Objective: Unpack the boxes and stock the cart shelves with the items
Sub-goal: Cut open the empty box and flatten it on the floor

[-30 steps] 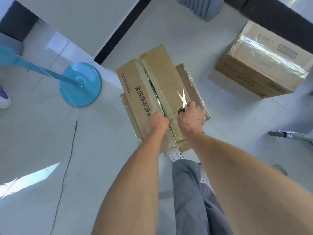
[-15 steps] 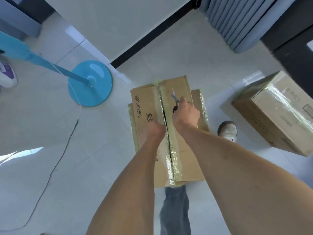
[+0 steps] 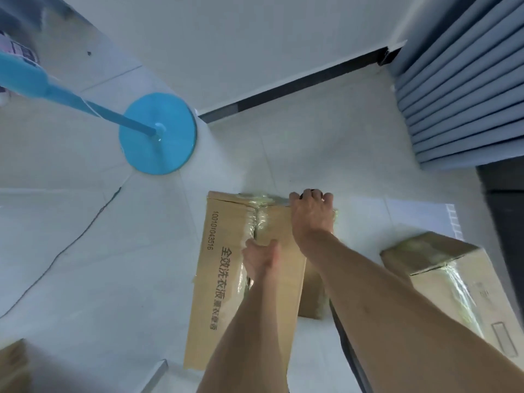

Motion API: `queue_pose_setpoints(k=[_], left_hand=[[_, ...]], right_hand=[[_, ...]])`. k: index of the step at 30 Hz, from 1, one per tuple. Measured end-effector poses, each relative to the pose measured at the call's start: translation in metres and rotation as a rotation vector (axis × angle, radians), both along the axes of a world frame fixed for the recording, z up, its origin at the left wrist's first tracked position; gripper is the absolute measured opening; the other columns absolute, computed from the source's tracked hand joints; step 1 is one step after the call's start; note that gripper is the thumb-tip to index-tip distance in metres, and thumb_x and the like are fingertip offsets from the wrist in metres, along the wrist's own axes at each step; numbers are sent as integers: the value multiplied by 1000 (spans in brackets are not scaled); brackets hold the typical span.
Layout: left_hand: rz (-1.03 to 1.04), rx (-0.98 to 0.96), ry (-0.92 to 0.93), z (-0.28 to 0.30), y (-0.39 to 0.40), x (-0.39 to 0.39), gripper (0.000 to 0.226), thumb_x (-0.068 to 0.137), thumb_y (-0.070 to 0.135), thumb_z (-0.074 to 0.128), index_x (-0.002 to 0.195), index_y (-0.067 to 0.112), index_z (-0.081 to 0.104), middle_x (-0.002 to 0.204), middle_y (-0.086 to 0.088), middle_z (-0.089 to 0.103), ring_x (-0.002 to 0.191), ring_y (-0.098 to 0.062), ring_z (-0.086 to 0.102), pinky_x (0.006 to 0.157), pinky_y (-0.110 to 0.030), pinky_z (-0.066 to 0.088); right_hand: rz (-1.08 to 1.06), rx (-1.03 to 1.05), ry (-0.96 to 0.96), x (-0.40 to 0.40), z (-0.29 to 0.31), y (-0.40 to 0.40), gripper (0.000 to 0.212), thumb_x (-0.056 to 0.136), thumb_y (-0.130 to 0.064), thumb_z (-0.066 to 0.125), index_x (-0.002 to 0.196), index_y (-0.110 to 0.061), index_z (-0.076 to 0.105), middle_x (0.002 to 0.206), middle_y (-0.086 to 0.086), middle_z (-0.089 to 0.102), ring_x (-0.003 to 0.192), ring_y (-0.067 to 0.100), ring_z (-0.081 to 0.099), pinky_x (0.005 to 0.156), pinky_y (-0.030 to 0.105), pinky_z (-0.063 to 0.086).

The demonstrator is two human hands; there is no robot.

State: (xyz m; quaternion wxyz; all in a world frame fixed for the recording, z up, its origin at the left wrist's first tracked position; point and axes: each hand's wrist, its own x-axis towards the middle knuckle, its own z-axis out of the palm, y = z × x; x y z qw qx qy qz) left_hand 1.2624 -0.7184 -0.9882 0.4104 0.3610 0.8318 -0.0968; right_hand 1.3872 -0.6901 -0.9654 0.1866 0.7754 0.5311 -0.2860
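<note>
- We are at the far end of the cardboard box (image 3: 226, 279), cutting its tape. Our right hand (image 3: 310, 219) is curled over the far top edge and grips something dark. We take it for the scissors, though too little of it shows to be sure.
- Our left hand (image 3: 259, 260) rests on the middle seam with its fingers bent at the flap edge, perhaps hooked into the gap. We cannot tell whether they truly grip the flap.
- To do this step well, we should keep the blade shallow, running only through the tape and away from the left hand, since whatever is inside lies close under the flaps. The left hand should press the box steady and lift the flap only once the end tape is free.
- The box lies on the pale floor just in front of us, long and brown, with printed black characters and a number along its left flap. Shiny crinkled tape runs down the seam.
- A second box (image 3: 450, 282), taped shut, sits on the floor to the right.
</note>
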Motion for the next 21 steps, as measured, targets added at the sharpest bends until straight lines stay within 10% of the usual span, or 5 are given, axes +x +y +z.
queue_pose_setpoints(k=[5,14,21], left_hand=[[48,-56,-102,-8,22,3,46,86,40,67,110,0,68,101,-14,72,79,-22,64,72,-34,54],[26,-133,75,-5,3,13,58,91,28,56,144,24,33,122,-10,62,110,-30,59,82,-32,37],[25,2,145,-14,11,16,29,91,28,57,118,22,66,101,-5,72,91,-26,66,70,-29,48]], right_hand=[[-9,-112,56,16,-9,-1,48,69,-7,72,110,-25,55,72,-1,45,88,22,58,89,38,32],[256,103,26,6,-13,20,64,52,-11,78,111,-24,58,104,7,53,101,28,46,92,44,28],[408,165,16,18,-25,25,60,63,-8,72,118,-22,55,112,8,53,109,29,44,99,44,28]])
